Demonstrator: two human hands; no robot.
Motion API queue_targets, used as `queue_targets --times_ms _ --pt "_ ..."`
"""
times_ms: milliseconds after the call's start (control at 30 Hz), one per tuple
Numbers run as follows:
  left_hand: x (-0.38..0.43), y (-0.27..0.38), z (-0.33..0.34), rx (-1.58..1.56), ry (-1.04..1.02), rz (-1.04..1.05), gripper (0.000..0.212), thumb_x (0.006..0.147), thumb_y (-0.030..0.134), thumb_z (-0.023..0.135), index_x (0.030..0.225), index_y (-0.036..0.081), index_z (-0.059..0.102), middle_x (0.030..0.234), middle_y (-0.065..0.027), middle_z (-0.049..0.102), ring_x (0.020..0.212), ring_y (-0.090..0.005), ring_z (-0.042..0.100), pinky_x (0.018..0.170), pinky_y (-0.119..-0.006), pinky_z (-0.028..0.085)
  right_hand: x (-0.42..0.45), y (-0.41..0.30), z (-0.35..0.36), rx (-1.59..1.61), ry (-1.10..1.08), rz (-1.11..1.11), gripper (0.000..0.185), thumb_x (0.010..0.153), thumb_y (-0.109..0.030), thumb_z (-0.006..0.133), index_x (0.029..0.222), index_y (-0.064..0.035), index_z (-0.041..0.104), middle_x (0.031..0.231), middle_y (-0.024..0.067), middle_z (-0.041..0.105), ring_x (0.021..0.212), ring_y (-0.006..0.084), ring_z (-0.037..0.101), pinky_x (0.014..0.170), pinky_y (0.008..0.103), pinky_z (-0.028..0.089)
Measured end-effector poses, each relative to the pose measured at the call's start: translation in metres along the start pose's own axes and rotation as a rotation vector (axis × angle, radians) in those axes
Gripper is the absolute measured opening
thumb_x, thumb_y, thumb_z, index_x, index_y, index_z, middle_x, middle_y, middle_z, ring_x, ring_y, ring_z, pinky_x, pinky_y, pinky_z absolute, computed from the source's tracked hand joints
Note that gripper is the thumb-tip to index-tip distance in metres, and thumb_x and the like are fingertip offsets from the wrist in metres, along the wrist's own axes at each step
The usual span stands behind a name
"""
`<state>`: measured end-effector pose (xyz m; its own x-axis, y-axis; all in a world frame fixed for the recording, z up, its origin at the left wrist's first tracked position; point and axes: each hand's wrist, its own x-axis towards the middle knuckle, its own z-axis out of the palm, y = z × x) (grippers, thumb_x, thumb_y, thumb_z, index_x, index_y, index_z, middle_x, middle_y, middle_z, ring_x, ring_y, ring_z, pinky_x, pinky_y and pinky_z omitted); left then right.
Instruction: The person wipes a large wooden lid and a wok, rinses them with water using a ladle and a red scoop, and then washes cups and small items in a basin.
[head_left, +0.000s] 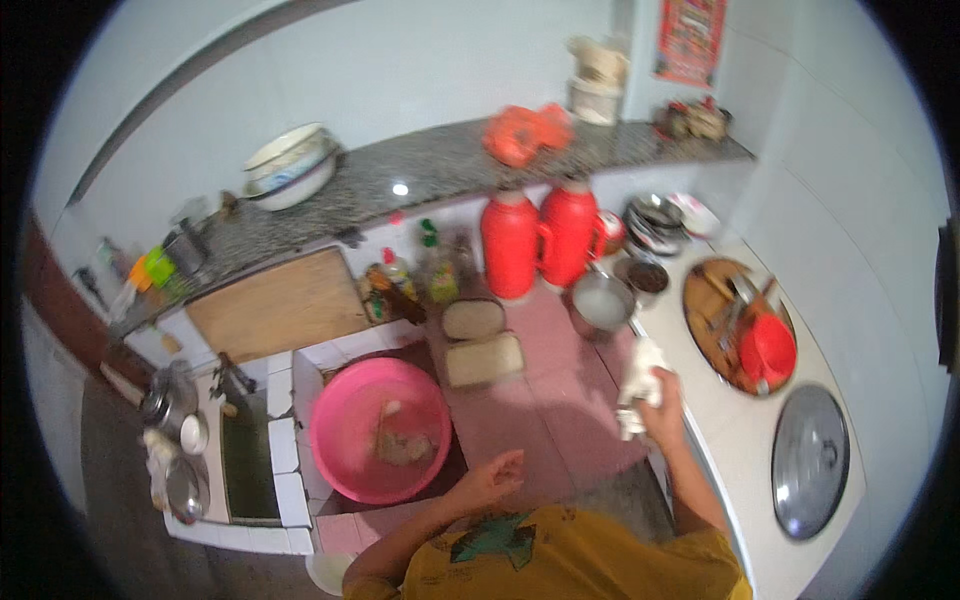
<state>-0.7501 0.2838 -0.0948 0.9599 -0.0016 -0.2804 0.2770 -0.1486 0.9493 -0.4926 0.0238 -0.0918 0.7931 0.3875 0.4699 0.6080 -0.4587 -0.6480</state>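
My right hand (663, 412) grips a crumpled white cloth (643, 379) above the right side of the pink tiled counter (551, 397), close to the pale worktop's edge. My left hand (491, 480) hovers near the counter's front with nothing in it, its fingers loosely bent. Just left of it, a pink plastic basin (330, 442) sits in a tiled recess, with something pale and blurred inside. Two oblong pale items (485, 360), perhaps container lids or trays, lie on the tiles behind. A metal pot (602, 304) with whitish contents stands beyond the cloth.
Two red thermos flasks (511, 247) and several bottles (435, 270) line the back below a granite shelf (427, 165). At right are a round wooden board (701, 300) bearing knives and a red ladle-like item (769, 349), and a glass lid (810, 465). A narrow sink (251, 465) lies left.
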Motion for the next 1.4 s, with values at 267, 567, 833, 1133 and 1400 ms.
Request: queue_targets --times_ms 267,567,833,1133,1400 --pt "-0.034 -0.036 -0.025 0.105 0.272 -0.211 0.057 0.09 0.023 0.06 0.139 0.006 0.038 0.123 -0.0168 0.055 0.113 -0.0259 0.055 0.096 -0.035 0.044 0.028 0.125 -0.003 -0.69 -0.192 0.295 0.076 0.064 -0.015 0.079 0.13 -0.0071 0.043 0.143 0.0286 0.027 0.132 0.047 0.027 0.103 0.0542 0.032" --pt "-0.115 -0.058 -0.078 0.366 0.604 -0.236 0.052 0.09 0.025 0.059 0.136 0.006 0.042 0.123 -0.0148 0.057 0.11 -0.0213 0.057 0.093 -0.034 0.045 0.053 0.093 0.089 -0.217 -0.339 -0.236 0.054 0.067 -0.003 0.069 0.118 -0.0002 0.052 0.145 0.0289 0.024 0.124 0.0472 0.038 0.104 0.044 0.035" --pt "-0.22 0.001 -0.184 0.553 1.047 -0.162 0.047 0.082 0.022 0.063 0.125 0.004 0.053 0.118 -0.023 0.058 0.11 -0.0358 0.056 0.094 -0.04 0.045 0.109 -0.095 0.125 0.002 -0.417 -0.58 0.035 0.071 -0.001 0.063 0.105 0.0037 0.057 0.143 0.0304 0.028 0.116 0.0456 0.046 0.101 0.0435 0.038" --pt "-0.359 0.029 -0.415 1.172 1.352 -0.4 0.035 0.077 0.014 0.06 0.111 0.007 0.06 0.099 -0.0203 0.064 0.091 -0.0369 0.062 0.078 -0.047 0.05 0.116 -0.341 0.166 -0.045 -0.394 -1.07 0.041 0.068 -0.003 0.065 0.108 -0.0017 0.059 0.137 0.0274 0.037 0.119 0.0436 0.044 0.099 0.0483 0.037" --pt "-0.442 -0.009 -0.578 1.121 1.626 -0.463 0.018 0.08 0.017 0.056 0.092 0.009 0.067 0.086 -0.0178 0.066 0.083 -0.0364 0.064 0.073 -0.047 0.051 0.053 -0.5 0.252 -0.017 -0.45 -1.35 0.035 0.066 -0.011 0.067 0.101 -0.0056 0.064 0.13 0.0243 0.047 0.114 0.039 0.05 0.099 0.0552 0.035"
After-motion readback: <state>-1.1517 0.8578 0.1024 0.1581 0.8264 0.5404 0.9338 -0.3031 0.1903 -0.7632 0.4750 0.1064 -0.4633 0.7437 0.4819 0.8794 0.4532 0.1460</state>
